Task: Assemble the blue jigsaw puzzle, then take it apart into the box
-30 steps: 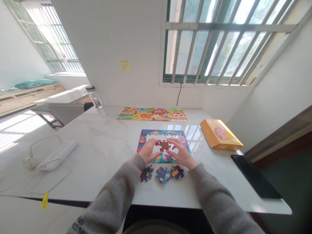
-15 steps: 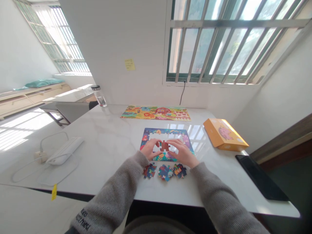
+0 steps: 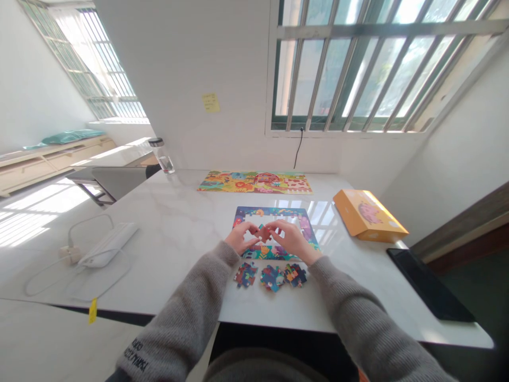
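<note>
A reddish-brown puzzle piece (image 3: 264,233) is held up between my two hands, over the open middle of a jigsaw frame. My left hand (image 3: 242,237) pinches its left side and my right hand (image 3: 290,239) its right side. The jigsaw frame (image 3: 309,222), a colourful undersea border, lies flat on the white table beneath my hands. Just in front of it are small piles of loose puzzle pieces: one at the left (image 3: 246,275), one in the middle (image 3: 272,278) and one at the right (image 3: 295,275).
A long finished animal puzzle (image 3: 254,182) lies by the wall. To the right are an orange box (image 3: 370,215) and a black tablet-like slab (image 3: 431,284). A power strip (image 3: 109,245) with cables lies at the left, and a glass bottle (image 3: 162,156) stands at the far left corner.
The puzzle piece has been tilted and turned between my fingers, and my hands have drawn slightly closer together. The view has shifted a little.
</note>
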### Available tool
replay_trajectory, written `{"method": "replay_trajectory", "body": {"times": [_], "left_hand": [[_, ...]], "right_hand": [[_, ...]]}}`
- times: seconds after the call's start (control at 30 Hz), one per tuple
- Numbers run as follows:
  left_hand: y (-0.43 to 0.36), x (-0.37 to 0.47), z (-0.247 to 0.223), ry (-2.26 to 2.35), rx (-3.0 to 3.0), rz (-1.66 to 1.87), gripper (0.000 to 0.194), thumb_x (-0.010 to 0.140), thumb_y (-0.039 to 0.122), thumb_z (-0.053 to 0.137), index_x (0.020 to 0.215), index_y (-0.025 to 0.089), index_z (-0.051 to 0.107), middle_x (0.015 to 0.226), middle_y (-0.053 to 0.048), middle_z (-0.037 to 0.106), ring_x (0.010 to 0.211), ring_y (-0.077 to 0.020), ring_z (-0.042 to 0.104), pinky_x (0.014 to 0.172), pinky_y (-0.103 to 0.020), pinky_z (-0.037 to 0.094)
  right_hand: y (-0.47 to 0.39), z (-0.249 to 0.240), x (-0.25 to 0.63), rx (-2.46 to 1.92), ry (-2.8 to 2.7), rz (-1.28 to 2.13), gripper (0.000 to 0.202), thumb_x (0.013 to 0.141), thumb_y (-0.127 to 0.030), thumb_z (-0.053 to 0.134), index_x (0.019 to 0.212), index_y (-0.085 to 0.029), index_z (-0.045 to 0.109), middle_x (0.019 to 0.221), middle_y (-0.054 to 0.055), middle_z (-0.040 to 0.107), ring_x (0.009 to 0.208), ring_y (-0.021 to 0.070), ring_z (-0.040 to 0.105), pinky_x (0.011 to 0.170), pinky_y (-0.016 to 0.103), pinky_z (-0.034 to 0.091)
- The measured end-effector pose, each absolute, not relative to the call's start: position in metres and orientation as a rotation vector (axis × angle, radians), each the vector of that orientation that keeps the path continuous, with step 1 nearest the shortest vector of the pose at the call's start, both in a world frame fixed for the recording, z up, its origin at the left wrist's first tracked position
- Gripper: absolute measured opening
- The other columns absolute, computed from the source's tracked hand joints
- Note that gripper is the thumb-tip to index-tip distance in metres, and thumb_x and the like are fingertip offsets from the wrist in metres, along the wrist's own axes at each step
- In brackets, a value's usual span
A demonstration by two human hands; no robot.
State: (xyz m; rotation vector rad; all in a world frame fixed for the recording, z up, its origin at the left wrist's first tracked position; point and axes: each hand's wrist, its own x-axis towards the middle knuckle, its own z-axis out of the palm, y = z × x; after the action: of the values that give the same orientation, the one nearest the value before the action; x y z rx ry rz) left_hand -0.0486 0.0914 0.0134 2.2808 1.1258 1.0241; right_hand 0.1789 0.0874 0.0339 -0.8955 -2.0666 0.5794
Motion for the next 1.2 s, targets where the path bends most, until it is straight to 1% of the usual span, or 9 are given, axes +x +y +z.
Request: {"method": "replay_trajectory", "body": {"times": [0.27,0.33,0.43,0.57,0.7,0.87,0.97,1.1,1.2], "left_hand": [[0.097,-0.059,0.012,1.179,2.507,1.058,0.02,0.078,0.033,0.076,0.086,0.02,0.064,0.08,-0.002,0.067,0.08,-0.0193,0.062,0.082,-0.036,0.047],[0.099,-0.065,0.014,1.167,2.528,1.037,0.029,0.076,0.037,0.077,0.097,0.02,0.065,0.085,-0.003,0.068,0.081,-0.0196,0.062,0.081,-0.036,0.048],[0.101,-0.07,0.016,1.081,2.569,0.952,0.054,0.075,0.039,0.078,0.122,0.019,0.06,0.099,-0.006,0.067,0.086,-0.0203,0.062,0.083,-0.036,0.049],[0.103,-0.072,0.014,1.029,2.569,0.896,0.046,0.083,0.038,0.071,0.125,0.02,0.06,0.098,-0.006,0.068,0.089,-0.0198,0.062,0.085,-0.034,0.049],[0.104,-0.076,0.013,0.999,2.529,0.871,0.049,0.085,0.04,0.069,0.129,0.021,0.058,0.096,-0.005,0.069,0.086,-0.0182,0.063,0.082,-0.032,0.051],[0.107,-0.088,0.014,1.093,2.451,0.905,0.05,0.077,0.044,0.076,0.12,0.021,0.063,0.086,-0.002,0.069,0.082,-0.018,0.064,0.082,-0.032,0.052],[0.109,-0.096,0.012,1.158,2.41,0.961,0.05,0.076,0.043,0.078,0.119,0.021,0.064,0.085,-0.001,0.069,0.079,-0.0176,0.065,0.083,-0.033,0.052],[0.109,-0.101,0.007,1.216,2.361,0.951,0.051,0.077,0.042,0.077,0.122,0.022,0.063,0.084,0.0,0.068,0.078,-0.0168,0.064,0.084,-0.033,0.052],[0.11,-0.106,0.004,1.278,2.364,0.923,0.055,0.079,0.036,0.074,0.131,0.024,0.058,0.087,0.0,0.069,0.081,-0.0177,0.064,0.087,-0.034,0.051]], "right_hand": [[0.104,0.022,0.167,-0.916,-1.808,0.922,0.019,0.088,-0.027,0.055,0.101,-0.018,0.065,0.08,0.002,0.065,0.072,0.0154,0.063,0.07,0.031,0.051],[0.105,0.02,0.167,-0.91,-1.782,0.968,0.019,0.088,-0.028,0.054,0.1,-0.018,0.064,0.079,0.002,0.064,0.071,0.0148,0.063,0.068,0.03,0.052],[0.104,0.017,0.165,-0.879,-1.736,1.055,0.02,0.087,-0.029,0.056,0.102,-0.018,0.062,0.079,0.001,0.063,0.071,0.0145,0.063,0.068,0.03,0.053],[0.101,0.015,0.161,-0.849,-1.702,1.108,0.019,0.086,-0.03,0.059,0.1,-0.018,0.061,0.079,0.0,0.063,0.07,0.0132,0.063,0.067,0.028,0.053],[0.1,0.016,0.158,-0.833,-1.704,1.136,0.017,0.087,-0.029,0.059,0.1,-0.018,0.06,0.08,0.001,0.063,0.071,0.0137,0.064,0.068,0.029,0.055],[0.093,0.027,0.155,-0.798,-1.906,0.878,0.016,0.089,-0.023,0.059,0.103,-0.019,0.064,0.097,0.004,0.061,0.075,0.0124,0.064,0.075,0.031,0.056],[0.09,0.035,0.15,-0.714,-2.076,0.627,0.03,0.084,-0.019,0.067,0.114,-0.022,0.062,0.106,0.006,0.059,0.087,0.0155,0.062,0.083,0.034,0.055],[0.091,0.037,0.146,-0.653,-2.222,0.434,0.03,0.088,-0.016,0.064,0.116,-0.022,0.06,0.109,0.007,0.058,0.094,0.0176,0.06,0.089,0.034,0.053],[0.093,0.034,0.148,-0.708,-2.274,0.338,0.025,0.088,-0.017,0.065,0.113,-0.022,0.062,0.109,0.007,0.059,0.095,0.0184,0.061,0.089,0.034,0.051]]}}
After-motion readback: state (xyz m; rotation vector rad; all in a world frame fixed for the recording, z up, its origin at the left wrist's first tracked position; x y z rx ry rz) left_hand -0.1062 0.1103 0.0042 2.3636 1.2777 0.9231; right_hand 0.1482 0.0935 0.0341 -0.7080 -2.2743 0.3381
